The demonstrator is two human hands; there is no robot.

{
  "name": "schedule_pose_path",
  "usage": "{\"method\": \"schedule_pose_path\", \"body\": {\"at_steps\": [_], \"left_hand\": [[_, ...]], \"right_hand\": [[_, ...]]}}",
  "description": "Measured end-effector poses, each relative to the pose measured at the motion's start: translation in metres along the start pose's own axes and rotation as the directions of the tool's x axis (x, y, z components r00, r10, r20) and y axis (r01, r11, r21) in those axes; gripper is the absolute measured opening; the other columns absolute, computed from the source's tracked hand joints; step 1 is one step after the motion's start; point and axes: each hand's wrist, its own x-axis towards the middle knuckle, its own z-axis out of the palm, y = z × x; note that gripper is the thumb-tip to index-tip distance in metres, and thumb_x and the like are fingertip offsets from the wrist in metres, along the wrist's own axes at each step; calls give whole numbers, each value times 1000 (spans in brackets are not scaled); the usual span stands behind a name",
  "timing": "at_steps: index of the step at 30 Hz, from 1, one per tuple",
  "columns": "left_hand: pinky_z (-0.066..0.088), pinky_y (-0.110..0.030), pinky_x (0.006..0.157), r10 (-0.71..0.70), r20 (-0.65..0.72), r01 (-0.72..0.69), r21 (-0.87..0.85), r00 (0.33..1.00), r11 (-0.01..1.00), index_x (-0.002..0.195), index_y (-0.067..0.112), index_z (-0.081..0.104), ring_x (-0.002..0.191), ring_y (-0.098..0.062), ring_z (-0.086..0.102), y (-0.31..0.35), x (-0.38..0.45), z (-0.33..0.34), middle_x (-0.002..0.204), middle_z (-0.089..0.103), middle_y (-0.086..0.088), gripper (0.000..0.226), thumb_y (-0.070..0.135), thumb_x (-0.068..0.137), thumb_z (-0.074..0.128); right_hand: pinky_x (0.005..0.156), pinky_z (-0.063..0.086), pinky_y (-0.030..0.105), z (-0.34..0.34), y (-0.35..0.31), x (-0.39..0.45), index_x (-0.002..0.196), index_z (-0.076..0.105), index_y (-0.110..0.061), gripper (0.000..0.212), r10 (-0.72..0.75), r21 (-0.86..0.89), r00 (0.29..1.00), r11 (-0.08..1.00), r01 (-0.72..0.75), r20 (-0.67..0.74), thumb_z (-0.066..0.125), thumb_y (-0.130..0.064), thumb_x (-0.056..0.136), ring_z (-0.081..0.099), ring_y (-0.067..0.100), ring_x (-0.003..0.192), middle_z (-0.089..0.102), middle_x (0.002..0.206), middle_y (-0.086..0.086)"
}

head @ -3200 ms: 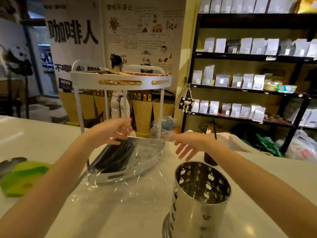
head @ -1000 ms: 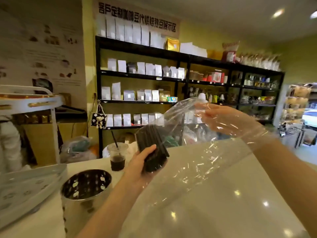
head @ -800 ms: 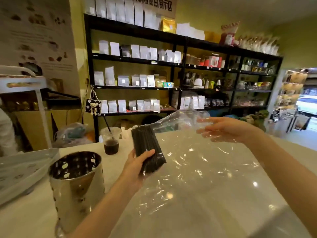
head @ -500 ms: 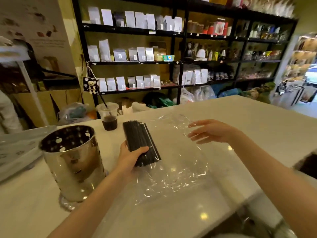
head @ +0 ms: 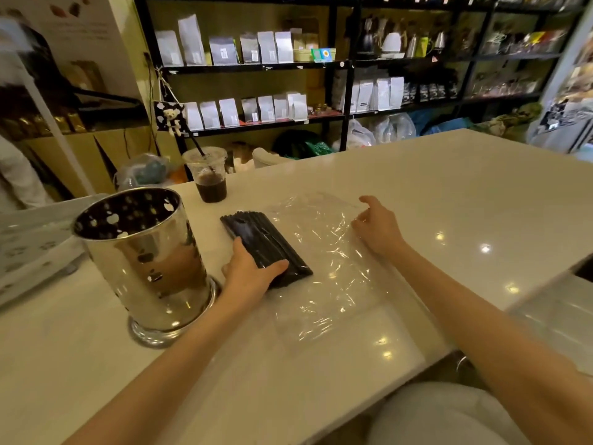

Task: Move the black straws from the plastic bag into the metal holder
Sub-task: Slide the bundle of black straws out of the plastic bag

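Observation:
A bundle of black straws (head: pixel 256 234) lies low over the white counter, its near end gripped by my left hand (head: pixel 248 274). The clear plastic bag (head: pixel 324 268) lies flat and crumpled on the counter to the right of the straws, partly under them. My right hand (head: pixel 377 228) rests on the bag's far right part with fingers spread. The shiny perforated metal holder (head: pixel 144 252) stands upright just left of my left hand, and I see nothing inside it.
A plastic cup of dark drink with a straw (head: pixel 207 175) stands behind the straws. A white rack's tray (head: pixel 29 239) sits at the left edge. The counter's edge (head: pixel 481 329) runs diagonally at the right. Shelves of pouches (head: pixel 256 53) fill the background.
The straws came out of the bag, held by my left hand. My right hand lowered the empty bag flat onto the counter; both hands sank toward the surface.

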Motion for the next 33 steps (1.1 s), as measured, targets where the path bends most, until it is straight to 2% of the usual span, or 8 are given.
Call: {"method": "schedule_pose_path", "body": {"at_steps": [4,6,9,12,17,20,24,33], "left_hand": [[14,-47,113,172,16,-171,233,985,957,141,21,15,140,-26,3,0,-13,-6,155,6,-5,76,33,81,60],[9,-43,113,266,70,-274,322,961,906,139,24,23,141,-22,-5,0,-17,-10,155,-1,-2,62,31,86,53],[5,-38,114,357,173,-396,413,918,820,136,26,34,141,-17,-5,-5,-17,-14,155,6,1,46,32,91,44],[5,-34,114,450,261,-520,412,854,748,136,26,34,141,-12,-2,-16,-14,-16,154,12,5,43,32,93,37],[6,-41,117,498,391,-633,470,774,615,139,31,23,136,-2,-5,-38,-13,-13,154,11,6,46,39,94,23],[3,-39,117,493,415,-644,489,765,588,140,31,20,134,-1,-6,-43,-11,-13,154,10,6,45,37,95,22],[4,-40,117,483,431,-647,465,762,605,140,30,20,135,-2,-6,-44,-8,-14,154,10,6,52,44,89,19],[4,-39,117,468,431,-636,534,772,557,141,28,16,142,-13,-2,-41,-14,-13,155,8,3,49,39,94,22]], "right_hand": [[100,31,39,0,-14,-28,137,37,-13,55,-196,-390,979,899,198,45,57,-21,86,34,32,128,46,138,12],[100,30,34,2,-24,-60,128,50,-15,45,-352,-285,929,884,371,117,57,-25,85,38,28,126,50,135,8],[98,32,25,7,-38,-112,111,66,-19,31,-501,-24,822,850,526,271,54,-27,84,49,17,117,60,123,3],[100,35,19,12,-49,-142,111,66,-21,24,-554,49,712,802,595,431,52,-26,91,47,5,114,61,122,-4],[100,29,14,20,-53,-153,121,59,-13,40,-624,105,608,735,670,491,40,-29,90,45,8,113,60,124,4],[103,25,14,23,-49,-154,122,57,-7,39,-622,75,595,721,689,508,38,-23,91,45,14,117,59,126,10],[100,37,27,26,-46,-157,115,63,-8,34,-631,14,595,692,722,497,42,-22,92,53,22,113,62,122,10],[75,43,25,26,-49,-163,89,68,-12,12,-602,-23,709,756,654,368,57,-18,86,52,11,84,67,88,1]]}}
